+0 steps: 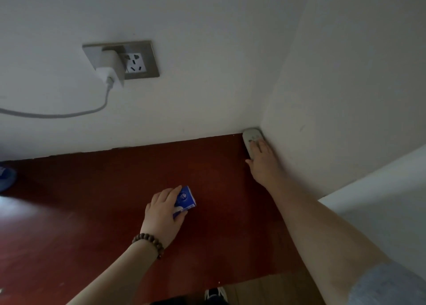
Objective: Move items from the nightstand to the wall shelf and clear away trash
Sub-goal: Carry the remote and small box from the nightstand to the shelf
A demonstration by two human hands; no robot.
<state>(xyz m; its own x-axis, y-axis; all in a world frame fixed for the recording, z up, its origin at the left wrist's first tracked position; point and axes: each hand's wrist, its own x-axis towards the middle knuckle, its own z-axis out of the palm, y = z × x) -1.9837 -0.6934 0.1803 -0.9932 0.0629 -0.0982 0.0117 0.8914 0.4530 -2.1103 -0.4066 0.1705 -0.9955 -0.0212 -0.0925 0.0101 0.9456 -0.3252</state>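
Note:
A dark red nightstand top (pixel 115 201) fills the lower half of the head view. My left hand (pixel 161 212), with a bead bracelet at the wrist, grips a small blue tissue pack (pixel 185 199) that lies on the wood near the middle. My right hand (pixel 261 164) reaches into the back right corner and lies over a white remote control (pixel 250 137) that rests against the wall; thumb on its left edge, fingers across its top.
A wall socket (pixel 136 61) holds a white charger (pixel 110 69) whose cable (pixel 57 115) runs off to the left. A blue object (pixel 5 178) sits at the left edge. A white surface (pixel 380 201) stands to the right. A shoe (pixel 215 294) shows on the floor below.

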